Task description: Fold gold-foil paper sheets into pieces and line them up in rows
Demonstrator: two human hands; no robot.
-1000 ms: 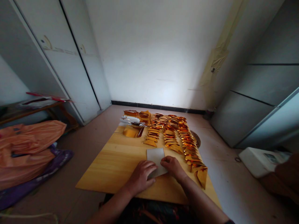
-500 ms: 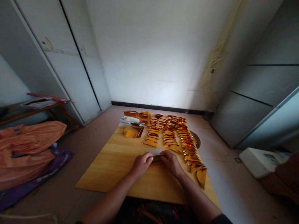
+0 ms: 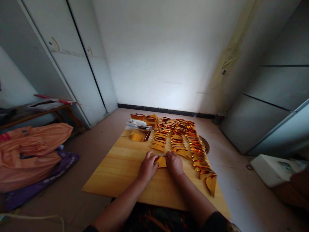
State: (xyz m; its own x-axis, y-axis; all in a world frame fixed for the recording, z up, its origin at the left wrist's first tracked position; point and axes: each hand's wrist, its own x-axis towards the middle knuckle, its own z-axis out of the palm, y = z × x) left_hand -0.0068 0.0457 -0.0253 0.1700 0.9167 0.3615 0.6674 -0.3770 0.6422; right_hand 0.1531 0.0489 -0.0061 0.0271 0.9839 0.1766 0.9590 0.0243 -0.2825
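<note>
Between my hands, just above the wooden board (image 3: 113, 175), is a sheet of gold foil paper (image 3: 161, 161) with its matte yellow side showing. My left hand (image 3: 148, 166) grips its left end, fingers closed. On the right end, my right hand (image 3: 174, 163) is closed as well. Beyond my hands lie several rows of folded gold foil paper pieces (image 3: 158, 141), overlapping one another. A flat stack of gold foil sheets (image 3: 139, 135) rests at the board's far left.
Behind the stack are a white bundle (image 3: 136, 122) and more folded gold paper (image 3: 152, 120). Orange and purple bags (image 3: 36, 141) lie on the floor at left. A white box (image 3: 271, 170) stands at right. Grey cabinets (image 3: 72, 64) line the left wall.
The paper between my hands showed a pale grey face before and shows yellow now. Both hands have shifted their grip on it. The whole view has moved slightly.
</note>
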